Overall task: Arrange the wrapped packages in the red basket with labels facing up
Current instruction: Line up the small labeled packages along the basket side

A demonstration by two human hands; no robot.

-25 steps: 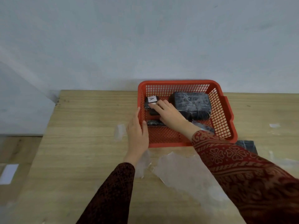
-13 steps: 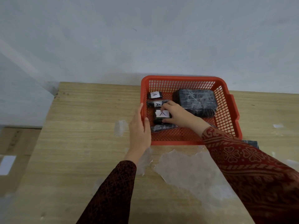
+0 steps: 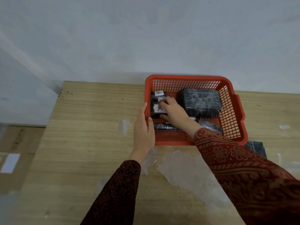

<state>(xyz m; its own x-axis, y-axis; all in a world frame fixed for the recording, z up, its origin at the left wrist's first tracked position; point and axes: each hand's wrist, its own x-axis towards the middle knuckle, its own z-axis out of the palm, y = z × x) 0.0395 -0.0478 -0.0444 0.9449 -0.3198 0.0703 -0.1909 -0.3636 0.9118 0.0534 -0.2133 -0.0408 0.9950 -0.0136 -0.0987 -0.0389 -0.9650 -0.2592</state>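
Note:
The red basket [image 3: 233, 120] stands on the wooden table against the wall. Along its left side lie three small black wrapped packages with white "A" labels up: the farthest [image 3: 158, 93], a middle one [image 3: 156, 99], and the nearest [image 3: 157, 109]. My right hand [image 3: 174, 111] rests on the nearest one, fingers curled over its label and edge. My left hand [image 3: 143, 129] presses flat against the basket's left wall, thumb on the rim. A large black wrapped package [image 3: 201, 101] fills the back right, no label visible. Two more dark packages [image 3: 164, 127] [image 3: 210, 125] lie near the front.
Crumpled clear plastic film [image 3: 183, 169] lies on the table in front of the basket. A dark flat package [image 3: 257, 147] sits on the table behind my right sleeve. The table's left edge drops to cardboard on the floor [image 3: 14, 159].
My right hand drew back from the far label and settled on the nearest labelled package, whose label now faces up. My left hand stays at the basket's left wall.

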